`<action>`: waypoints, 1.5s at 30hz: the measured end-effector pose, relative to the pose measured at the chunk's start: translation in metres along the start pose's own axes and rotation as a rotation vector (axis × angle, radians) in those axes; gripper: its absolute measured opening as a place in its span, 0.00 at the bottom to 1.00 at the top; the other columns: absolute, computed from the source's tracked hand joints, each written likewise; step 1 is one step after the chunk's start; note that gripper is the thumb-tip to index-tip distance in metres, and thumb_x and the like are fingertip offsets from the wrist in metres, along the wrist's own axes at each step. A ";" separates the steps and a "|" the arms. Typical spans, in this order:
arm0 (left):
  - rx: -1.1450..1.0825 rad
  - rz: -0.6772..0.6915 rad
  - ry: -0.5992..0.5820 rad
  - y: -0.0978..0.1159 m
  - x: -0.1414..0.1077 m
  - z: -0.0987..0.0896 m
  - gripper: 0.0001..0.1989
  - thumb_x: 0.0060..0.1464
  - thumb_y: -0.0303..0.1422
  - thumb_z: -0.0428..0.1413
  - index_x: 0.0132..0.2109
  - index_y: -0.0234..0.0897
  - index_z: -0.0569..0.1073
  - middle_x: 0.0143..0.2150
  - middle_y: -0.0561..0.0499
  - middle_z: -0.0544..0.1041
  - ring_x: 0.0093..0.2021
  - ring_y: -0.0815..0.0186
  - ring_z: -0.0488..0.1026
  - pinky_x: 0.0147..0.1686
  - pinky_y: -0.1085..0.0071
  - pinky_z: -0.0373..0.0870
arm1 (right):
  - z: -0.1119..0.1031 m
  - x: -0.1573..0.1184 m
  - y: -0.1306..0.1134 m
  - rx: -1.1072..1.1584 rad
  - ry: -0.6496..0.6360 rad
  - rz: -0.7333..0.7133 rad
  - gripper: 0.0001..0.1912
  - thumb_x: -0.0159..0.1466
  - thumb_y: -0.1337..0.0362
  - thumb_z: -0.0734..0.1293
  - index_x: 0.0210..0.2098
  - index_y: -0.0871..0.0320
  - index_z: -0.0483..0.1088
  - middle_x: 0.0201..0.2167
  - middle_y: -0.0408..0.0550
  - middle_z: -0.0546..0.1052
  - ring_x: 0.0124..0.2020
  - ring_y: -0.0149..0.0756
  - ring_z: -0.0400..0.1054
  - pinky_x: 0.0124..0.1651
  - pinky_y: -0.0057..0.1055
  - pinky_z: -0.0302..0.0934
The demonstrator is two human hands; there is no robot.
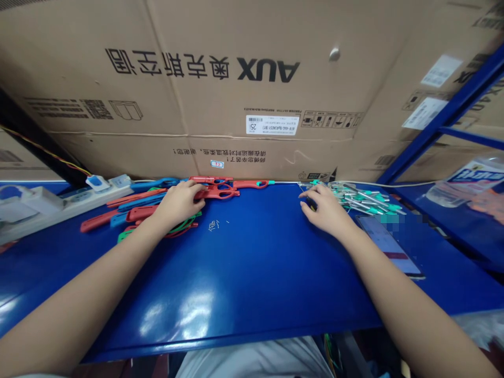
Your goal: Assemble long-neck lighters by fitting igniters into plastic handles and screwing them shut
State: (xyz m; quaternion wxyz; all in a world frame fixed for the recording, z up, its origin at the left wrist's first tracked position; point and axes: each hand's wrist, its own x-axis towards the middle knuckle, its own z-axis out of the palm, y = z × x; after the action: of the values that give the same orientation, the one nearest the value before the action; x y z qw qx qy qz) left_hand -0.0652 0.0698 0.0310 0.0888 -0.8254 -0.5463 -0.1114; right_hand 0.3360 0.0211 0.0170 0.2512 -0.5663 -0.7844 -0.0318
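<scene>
My left hand (179, 202) is on the red plastic loop-guarded handles (211, 194), right hand (326, 211) by slim silvery green-ended metal rods (364, 199) on the glossy blue bench (252, 273). Can't tell if either's gripping. Guessing picking-up step, calls for a light pinch.

Red handle (landmark): slim red plastic handle with teal-green insert and tip (249, 184); lying flat, tip to the right.
Looped reds: red plastic pieces with open loops (226, 193); at landmark's left end, overlapping, partly covered.
Handle pile: loose red, blue and green elongated plastic handles (142, 212); farther left of landmark, overlapping, fanned aslant.
Rod heap: thin silvery metal rods with teal-green plastic ends (364, 199); right of landmark, well apart, jumbled, mixed angles.
</scene>
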 end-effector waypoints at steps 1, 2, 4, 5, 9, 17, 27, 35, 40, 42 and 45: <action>0.005 -0.001 0.002 0.000 0.000 0.000 0.19 0.56 0.34 0.51 0.53 0.35 0.76 0.53 0.38 0.76 0.51 0.46 0.75 0.49 0.53 0.72 | 0.000 0.000 -0.002 0.013 -0.001 -0.017 0.13 0.66 0.60 0.62 0.46 0.57 0.75 0.46 0.57 0.71 0.52 0.49 0.66 0.58 0.48 0.62; 0.008 -0.002 0.003 0.000 0.000 0.000 0.19 0.56 0.34 0.51 0.53 0.35 0.76 0.53 0.38 0.76 0.50 0.46 0.75 0.49 0.53 0.72 | 0.000 -0.001 -0.004 0.024 -0.004 -0.030 0.13 0.66 0.60 0.62 0.46 0.57 0.75 0.46 0.56 0.71 0.52 0.49 0.66 0.58 0.48 0.62; 0.013 0.001 0.004 0.001 0.000 0.000 0.19 0.57 0.34 0.51 0.53 0.35 0.76 0.53 0.38 0.76 0.50 0.46 0.76 0.48 0.53 0.72 | 0.000 -0.001 -0.008 0.040 -0.017 -0.048 0.14 0.67 0.61 0.62 0.46 0.58 0.75 0.47 0.56 0.71 0.53 0.48 0.66 0.59 0.47 0.62; 0.014 0.004 0.003 0.001 0.000 0.000 0.19 0.58 0.34 0.51 0.53 0.36 0.76 0.53 0.38 0.76 0.50 0.46 0.76 0.48 0.54 0.72 | 0.000 -0.001 -0.009 0.046 -0.022 -0.051 0.14 0.66 0.61 0.62 0.46 0.58 0.75 0.47 0.56 0.71 0.53 0.48 0.66 0.59 0.46 0.62; 0.008 0.023 -0.009 0.002 0.001 -0.002 0.18 0.59 0.32 0.48 0.52 0.37 0.77 0.54 0.40 0.77 0.51 0.48 0.76 0.50 0.55 0.71 | -0.001 -0.002 -0.011 0.064 -0.048 -0.047 0.13 0.66 0.61 0.63 0.46 0.56 0.75 0.47 0.55 0.71 0.53 0.47 0.66 0.59 0.45 0.62; 0.009 0.010 0.024 0.006 0.000 -0.008 0.20 0.63 0.32 0.43 0.51 0.37 0.77 0.52 0.41 0.79 0.54 0.49 0.75 0.52 0.55 0.70 | -0.002 -0.002 -0.013 0.066 -0.063 -0.072 0.11 0.66 0.62 0.63 0.45 0.56 0.75 0.48 0.56 0.72 0.53 0.47 0.67 0.60 0.46 0.63; -0.037 0.024 0.026 0.007 0.000 -0.003 0.18 0.58 0.35 0.49 0.51 0.36 0.77 0.52 0.40 0.79 0.52 0.48 0.76 0.51 0.55 0.72 | -0.003 -0.002 -0.015 0.087 -0.085 -0.072 0.11 0.66 0.63 0.63 0.45 0.55 0.75 0.48 0.55 0.72 0.54 0.48 0.67 0.60 0.47 0.63; -0.063 0.096 -0.058 0.006 0.009 0.000 0.21 0.55 0.32 0.53 0.56 0.37 0.73 0.57 0.43 0.76 0.55 0.54 0.74 0.53 0.60 0.72 | -0.003 -0.002 -0.012 0.089 -0.050 -0.105 0.11 0.66 0.62 0.63 0.45 0.57 0.75 0.48 0.56 0.71 0.53 0.47 0.67 0.59 0.46 0.63; -0.023 0.098 -0.041 0.006 0.014 0.000 0.21 0.54 0.30 0.54 0.56 0.34 0.72 0.57 0.39 0.73 0.55 0.51 0.73 0.53 0.59 0.70 | -0.003 -0.002 -0.011 0.098 -0.023 -0.132 0.11 0.66 0.62 0.63 0.44 0.56 0.75 0.47 0.56 0.72 0.51 0.49 0.68 0.57 0.49 0.65; 0.007 0.096 -0.030 0.005 0.015 0.000 0.24 0.54 0.29 0.55 0.58 0.33 0.71 0.57 0.36 0.71 0.56 0.47 0.71 0.52 0.55 0.70 | -0.003 -0.002 -0.011 0.102 -0.012 -0.143 0.10 0.66 0.62 0.63 0.44 0.57 0.75 0.47 0.57 0.72 0.51 0.49 0.69 0.57 0.50 0.66; 0.031 0.113 -0.041 0.004 0.017 -0.001 0.22 0.53 0.28 0.55 0.56 0.35 0.71 0.54 0.38 0.73 0.55 0.46 0.71 0.50 0.56 0.70 | -0.002 -0.001 -0.010 0.103 -0.001 -0.147 0.10 0.66 0.63 0.63 0.43 0.57 0.75 0.47 0.57 0.72 0.51 0.50 0.69 0.57 0.50 0.66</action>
State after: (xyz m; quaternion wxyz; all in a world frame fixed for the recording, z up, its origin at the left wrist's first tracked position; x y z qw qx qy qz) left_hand -0.0548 0.0830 0.0364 0.0963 -0.8555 -0.5022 -0.0810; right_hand 0.3275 0.0154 0.0206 0.2766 -0.4934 -0.8246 -0.0095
